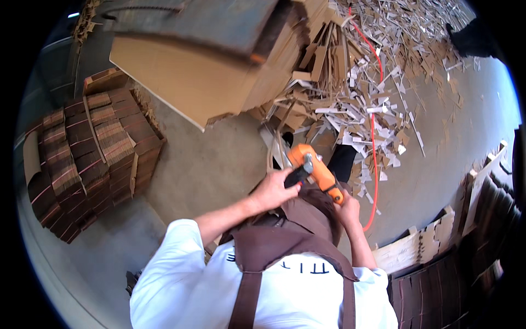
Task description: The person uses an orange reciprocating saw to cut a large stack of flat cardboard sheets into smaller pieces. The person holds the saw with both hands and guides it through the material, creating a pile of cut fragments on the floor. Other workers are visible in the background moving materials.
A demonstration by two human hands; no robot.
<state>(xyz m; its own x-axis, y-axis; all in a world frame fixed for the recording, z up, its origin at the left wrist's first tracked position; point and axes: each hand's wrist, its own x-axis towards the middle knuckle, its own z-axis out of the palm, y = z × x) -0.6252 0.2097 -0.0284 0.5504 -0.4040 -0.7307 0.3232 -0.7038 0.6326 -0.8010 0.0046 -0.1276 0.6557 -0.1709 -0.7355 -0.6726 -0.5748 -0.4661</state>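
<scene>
In front of my waist I hold an orange hand-held power tool (323, 174) with a black part and a small metal fitting. My left hand (274, 191) is closed at the black part on its left side. My right hand (348, 209) is closed around its lower right end, with the fingers partly hidden. A red hose (374, 148) comes across the floor and curves in beside my right forearm; where it ends is hidden. Just ahead of the tool stands a stack of brown cardboard sheets (186, 82), with a blurred grey metal piece (213, 22) over its top.
White and brown cardboard scraps (394, 66) are heaped on the floor ahead and to the right. At the left stands a strapped block of brown cardboard bundles (104, 148). More dark stacks (430, 293) and pale jagged boards (416, 247) are at the lower right.
</scene>
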